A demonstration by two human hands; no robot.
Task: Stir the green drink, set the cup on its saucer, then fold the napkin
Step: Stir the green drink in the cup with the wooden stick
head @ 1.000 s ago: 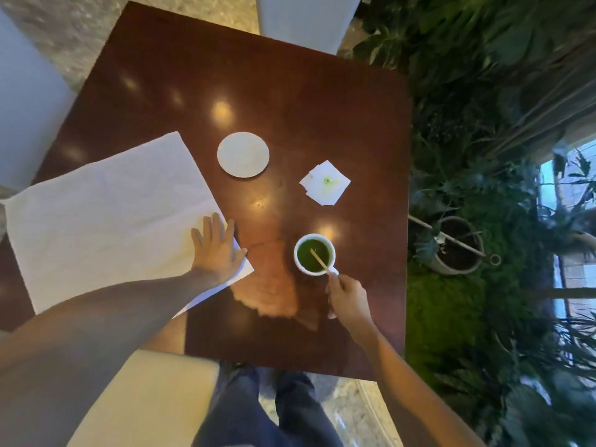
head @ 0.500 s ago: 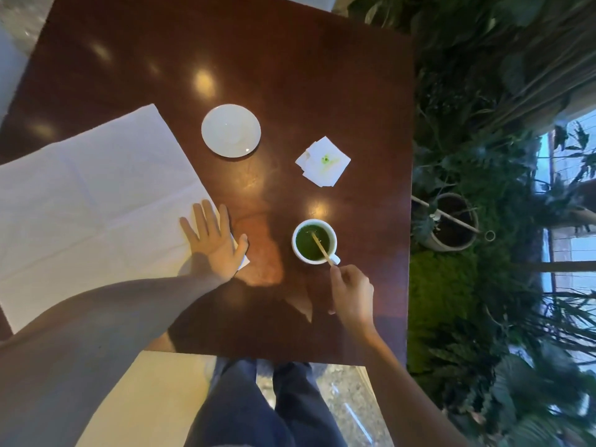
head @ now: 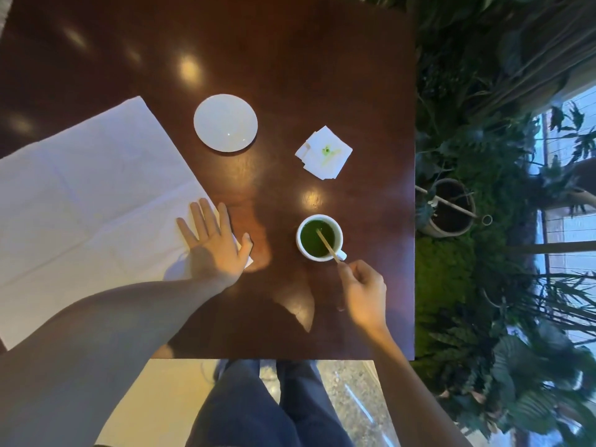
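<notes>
A white cup [head: 320, 237] of green drink stands on the dark wooden table [head: 290, 75], its handle toward me. A thin wooden stir stick [head: 327, 245] leans in the drink. My right hand [head: 364, 293] pinches the stick's near end, just below the cup. The empty white saucer [head: 225, 122] lies farther back and to the left, apart from the cup. A large white napkin [head: 87, 201] is spread flat on the table's left side. My left hand [head: 214, 243] rests flat with fingers spread on the napkin's right corner.
A small folded paper napkin [head: 324, 153] with a green stain lies behind the cup. The table's right edge borders dense plants and a potted plant [head: 450, 208]. The table's near edge is just above my legs [head: 264, 404].
The view has shifted, so everything sits lower and nearer. The stick has swung a little inside the cup with my right hand. My left hand stays pressed on the napkin corner.
</notes>
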